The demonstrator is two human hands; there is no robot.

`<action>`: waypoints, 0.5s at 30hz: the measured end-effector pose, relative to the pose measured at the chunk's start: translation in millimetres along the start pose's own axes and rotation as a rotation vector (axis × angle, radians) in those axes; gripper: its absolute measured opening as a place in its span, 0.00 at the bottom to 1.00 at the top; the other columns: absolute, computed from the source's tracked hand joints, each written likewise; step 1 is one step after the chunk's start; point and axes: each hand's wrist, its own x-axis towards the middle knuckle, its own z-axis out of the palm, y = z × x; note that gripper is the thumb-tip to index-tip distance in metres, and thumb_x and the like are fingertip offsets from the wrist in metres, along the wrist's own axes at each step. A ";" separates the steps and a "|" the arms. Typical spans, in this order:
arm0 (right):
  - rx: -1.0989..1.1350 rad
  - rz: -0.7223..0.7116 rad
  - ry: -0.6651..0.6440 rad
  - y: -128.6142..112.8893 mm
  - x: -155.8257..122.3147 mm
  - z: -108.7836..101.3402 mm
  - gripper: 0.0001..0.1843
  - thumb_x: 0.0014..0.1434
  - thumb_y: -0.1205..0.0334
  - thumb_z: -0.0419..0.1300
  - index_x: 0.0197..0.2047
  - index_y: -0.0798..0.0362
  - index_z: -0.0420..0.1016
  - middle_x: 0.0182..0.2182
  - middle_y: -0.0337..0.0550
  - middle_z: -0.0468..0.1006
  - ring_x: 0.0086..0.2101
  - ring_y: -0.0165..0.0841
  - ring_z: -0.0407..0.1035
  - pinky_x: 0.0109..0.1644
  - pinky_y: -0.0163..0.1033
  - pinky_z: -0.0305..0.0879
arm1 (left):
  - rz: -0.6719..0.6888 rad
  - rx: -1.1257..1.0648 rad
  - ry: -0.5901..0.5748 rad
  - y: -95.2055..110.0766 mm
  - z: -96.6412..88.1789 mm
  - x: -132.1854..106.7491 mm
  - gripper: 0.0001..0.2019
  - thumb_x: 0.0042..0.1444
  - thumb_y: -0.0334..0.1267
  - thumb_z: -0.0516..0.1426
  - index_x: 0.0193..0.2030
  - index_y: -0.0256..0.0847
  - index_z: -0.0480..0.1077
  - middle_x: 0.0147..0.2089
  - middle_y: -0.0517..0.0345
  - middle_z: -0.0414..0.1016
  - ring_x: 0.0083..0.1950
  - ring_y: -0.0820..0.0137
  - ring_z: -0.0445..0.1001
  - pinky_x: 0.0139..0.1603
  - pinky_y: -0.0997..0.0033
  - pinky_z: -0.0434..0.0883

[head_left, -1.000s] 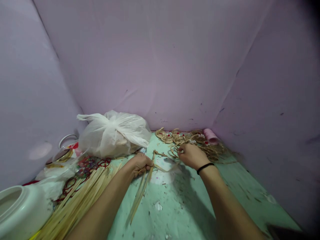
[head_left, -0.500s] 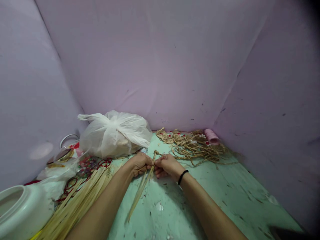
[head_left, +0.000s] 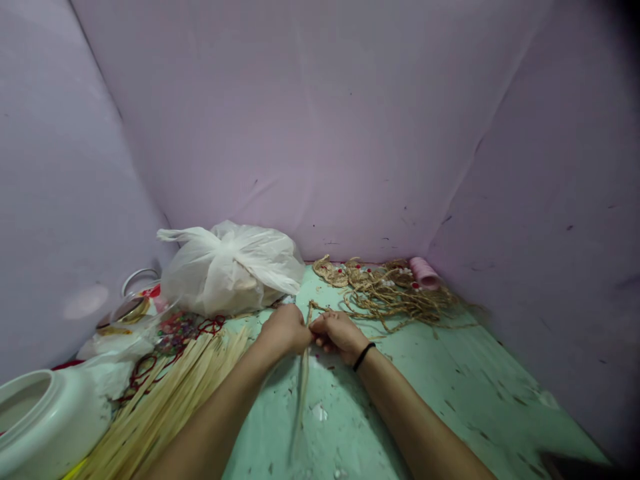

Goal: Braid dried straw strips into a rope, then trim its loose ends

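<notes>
the pale green bench (head_left: 480, 387) offers passage at front right, while left hand (head_left: 287, 330) and right hand (head_left: 341, 335) bar the middle, a knotted white plastic bag (head_left: 230, 270) and tangled tan cords (head_left: 400, 303) the back.

A narrow, plain black band (head_left: 363, 357) with a rounded, cord-like look circles the wrist below the right hand (head_left: 340, 335). The left hand (head_left: 286, 331) is bare, as are the left forearm (head_left: 235, 399) and right forearm (head_left: 410, 415), both slim and tapering smoothly toward the wrist.
</notes>
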 end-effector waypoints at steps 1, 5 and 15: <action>-0.007 -0.006 0.005 0.5 0.4 -0.5 0.09 0.40 0.74 0.51 0.12 0.57 0.63 0.08 0.33 0.62 0.10 0.20 0.54 0.10 0.25 0.47 | 0.000 0.051 0.026 2.4 0.9 -2.2 0.07 0.36 0.39 0.57 0.18 0.36 0.70 0.16 0.56 0.66 0.20 0.71 0.64 0.21 0.75 0.55; -0.043 -0.040 0.010 2.1 1.4 -2.3 0.08 0.39 0.73 0.52 0.12 0.57 0.64 0.06 0.32 0.60 0.09 0.20 0.51 0.10 0.25 0.44 | 0.010 0.187 0.073 3.3 -5.9 -5.9 0.08 0.37 0.39 0.56 0.22 0.36 0.72 0.22 0.52 0.70 0.25 0.69 0.67 0.23 0.74 0.57; -0.032 -0.026 0.050 4.0 3.6 -0.3 0.07 0.37 0.72 0.51 0.12 0.56 0.62 0.06 0.33 0.59 0.09 0.21 0.51 0.11 0.28 0.41 | 0.002 0.171 0.042 11.2 7.2 -14.5 0.12 0.42 0.40 0.54 0.29 0.35 0.73 0.28 0.49 0.74 0.32 0.66 0.71 0.27 0.74 0.60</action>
